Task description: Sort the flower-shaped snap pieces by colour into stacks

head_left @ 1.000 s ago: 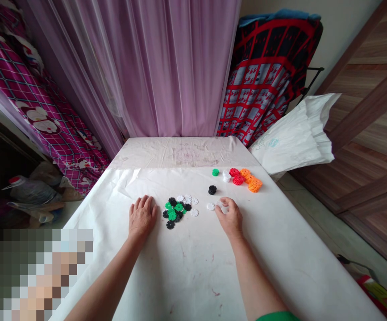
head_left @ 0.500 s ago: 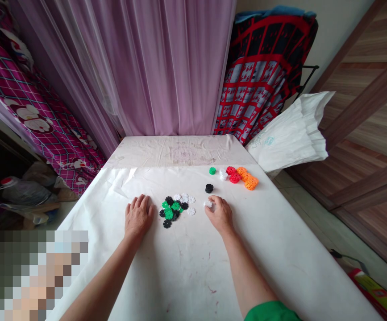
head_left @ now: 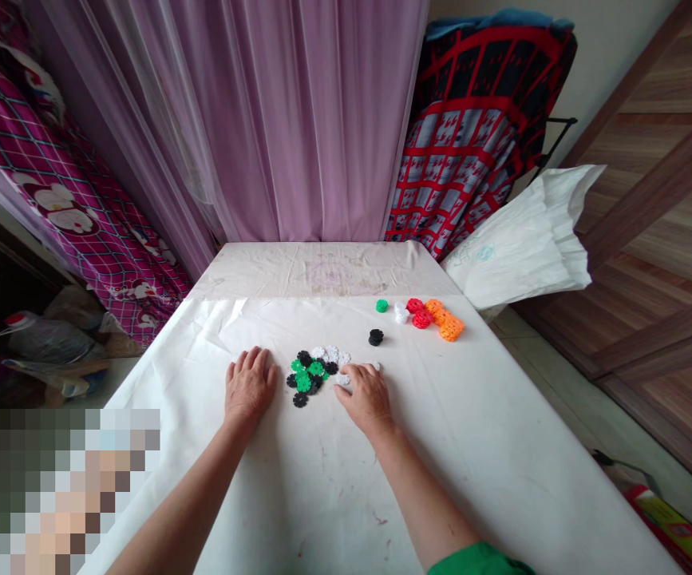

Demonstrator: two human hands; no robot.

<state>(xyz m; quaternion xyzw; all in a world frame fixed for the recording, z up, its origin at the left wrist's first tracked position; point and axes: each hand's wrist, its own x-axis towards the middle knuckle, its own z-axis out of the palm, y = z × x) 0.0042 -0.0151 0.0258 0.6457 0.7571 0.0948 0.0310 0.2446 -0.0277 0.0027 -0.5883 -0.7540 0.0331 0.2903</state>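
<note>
My left hand (head_left: 251, 383) rests flat on the white-covered table, fingers stretched out, holding nothing. Just right of it lies a loose pile of notched plastic snowflake discs, with green discs (head_left: 303, 383), black discs (head_left: 301, 399) and white discs (head_left: 332, 353). At the pile's right edge, my right hand (head_left: 366, 397) has thumb and forefinger closed around a white snowflake disc (head_left: 342, 380), which is still at table level. Partly hidden behind the right hand's knuckles is another white piece (head_left: 375, 365). A short black stack (head_left: 376, 337) stands beyond that hand.
Farther back on the table (head_left: 250, 495) are a green stack (head_left: 382, 306), a white stack (head_left: 401, 313), red stacks (head_left: 421, 314) and orange stacks (head_left: 448, 323). A white bag (head_left: 522, 247) leans by the right edge. Purple curtains (head_left: 322, 120) hang behind the table.
My right hand has left the white piece on the table and moved left to the loose white disc, closing its fingers around it. My left hand has stayed in place.
</note>
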